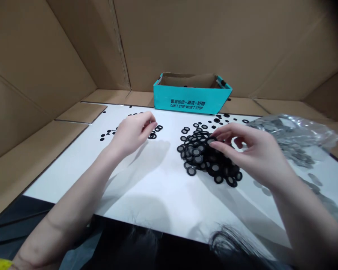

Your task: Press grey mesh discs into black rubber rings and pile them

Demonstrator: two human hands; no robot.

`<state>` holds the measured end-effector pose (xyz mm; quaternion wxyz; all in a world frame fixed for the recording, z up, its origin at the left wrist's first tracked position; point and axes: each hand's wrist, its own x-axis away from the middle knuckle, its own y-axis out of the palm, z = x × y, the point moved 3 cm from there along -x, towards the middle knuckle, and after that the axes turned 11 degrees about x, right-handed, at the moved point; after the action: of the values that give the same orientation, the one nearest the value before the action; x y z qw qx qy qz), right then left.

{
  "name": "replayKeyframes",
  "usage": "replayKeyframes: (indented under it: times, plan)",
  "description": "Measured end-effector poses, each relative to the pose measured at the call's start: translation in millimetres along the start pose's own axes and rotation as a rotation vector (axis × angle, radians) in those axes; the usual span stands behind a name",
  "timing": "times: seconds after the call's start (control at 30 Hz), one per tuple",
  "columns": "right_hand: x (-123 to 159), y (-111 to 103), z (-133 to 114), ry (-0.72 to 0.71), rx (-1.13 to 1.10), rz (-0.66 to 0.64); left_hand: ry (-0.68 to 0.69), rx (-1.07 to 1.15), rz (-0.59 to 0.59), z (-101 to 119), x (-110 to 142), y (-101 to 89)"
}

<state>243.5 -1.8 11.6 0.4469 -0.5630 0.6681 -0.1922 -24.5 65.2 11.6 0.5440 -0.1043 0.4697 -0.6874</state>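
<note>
My right hand (239,148) hangs over a heap of black rings with grey centres (205,157), and its fingertips touch the rings at the top of the heap. My left hand (133,133) is on the white board (146,191), its fingers curled next to a small group of the same black rings (152,135). Its fingertips hide whatever may lie between them. Further left, a few more rings (107,135) lie scattered.
A teal cardboard box (188,99) stands open at the board's far edge. On the right, a clear plastic bag (290,131) holds grey discs, and loose discs (312,179) lie beside it. Brown cardboard walls (214,41) surround the board.
</note>
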Motion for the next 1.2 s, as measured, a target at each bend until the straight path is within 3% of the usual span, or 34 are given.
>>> replayKeyframes:
  times: [0.13, 0.33, 0.43, 0.6, 0.77, 0.97, 1.2]
  plan:
    - [-6.1, -10.7, 18.5, 0.103, 0.154, -0.028, -0.237, -0.237, -0.136, -22.0, -6.1, 1.9]
    - [-9.6, -0.2, 25.0, 0.132, 0.273, -0.044, -0.258, -0.301, -0.217, -34.3, -6.5, 22.8]
    - [-3.8, -7.0, 26.4, 0.154, 0.278, -0.01, -0.269, -0.324, -0.243, -41.6, -6.8, 30.3]
    - [17.7, -37.2, 41.2, 0.281, 0.367, 0.004, -0.269, -0.312, -0.212, -49.2, -10.5, 31.5]
    - [45.8, -56.7, 82.5, 0.372, 0.544, -0.049, -0.25, -0.28, -0.17, -57.4, -13.6, 29.4]
    - [72.9, -50.5, 129.7, 0.451, 0.713, -0.097, -0.237, -0.262, -0.117, -66.2, -16.5, 29.2]
    - [75.2, -40.5, 135.3, 0.494, 0.648, -0.006, -0.26, -0.255, -0.076, -69.0, -15.7, 25.9]
